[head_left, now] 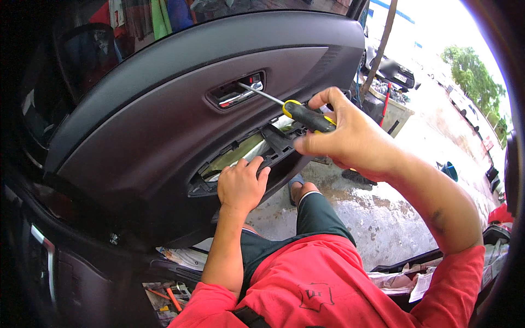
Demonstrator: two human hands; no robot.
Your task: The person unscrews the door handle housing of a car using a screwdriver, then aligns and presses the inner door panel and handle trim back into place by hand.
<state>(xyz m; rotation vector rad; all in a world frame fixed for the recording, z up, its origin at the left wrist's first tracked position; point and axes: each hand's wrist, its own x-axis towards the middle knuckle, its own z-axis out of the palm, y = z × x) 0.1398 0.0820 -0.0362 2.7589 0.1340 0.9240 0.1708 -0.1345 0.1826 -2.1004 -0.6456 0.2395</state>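
A dark car door panel (142, 120) stretches across the left and middle. My right hand (350, 128) grips a screwdriver (306, 116) by its black and yellow handle. The metal shaft runs up and left, its tip inside the recess of the inner door handle (240, 94), which has a chrome lever. What the tip touches in there is too small to tell. Lower on the panel, my left hand (240, 183) rests with fingers spread on the edge of the opened armrest section (268, 145). Pale material shows through the opening there.
A tray of tools (167, 298) with orange handles lies at the lower left. Newspaper (407, 279) covers a sill at the lower right. A grey bin (396, 112) stands past the door's edge, beside a red pole (386, 104). A parked car (394, 68) is farther back.
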